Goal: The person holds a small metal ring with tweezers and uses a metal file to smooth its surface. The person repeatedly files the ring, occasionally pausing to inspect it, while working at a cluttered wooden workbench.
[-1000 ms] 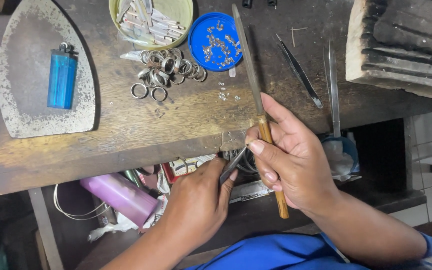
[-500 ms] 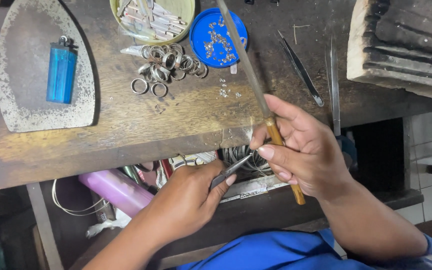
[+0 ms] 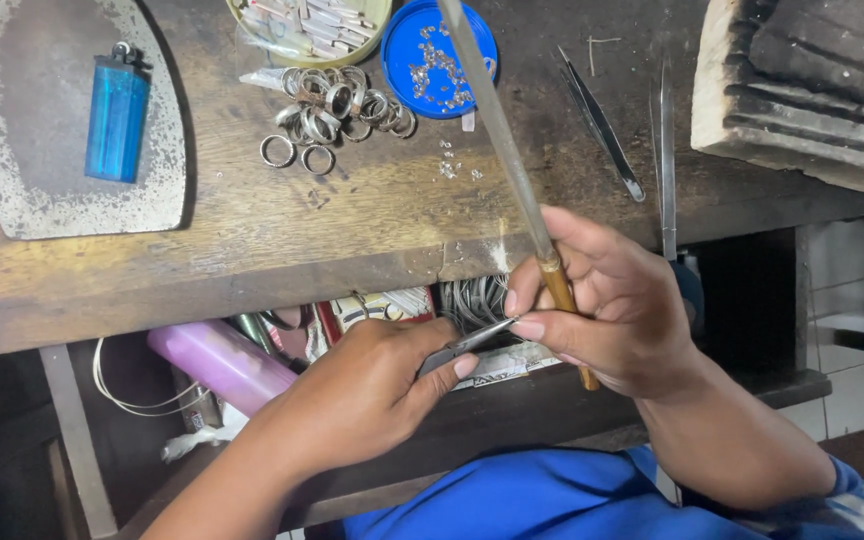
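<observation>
Evidently the stiff, slender file is pinched at its wooden handle by the right hand at centre right, fingers clamped, while the left hand grips small, light pliers — easily slipped.

My left hand hides most of the grey pliers, whatever their tip grips is too small to tell, the file runs off the top edge, and my right hand covers its wooden handle's middle.
</observation>
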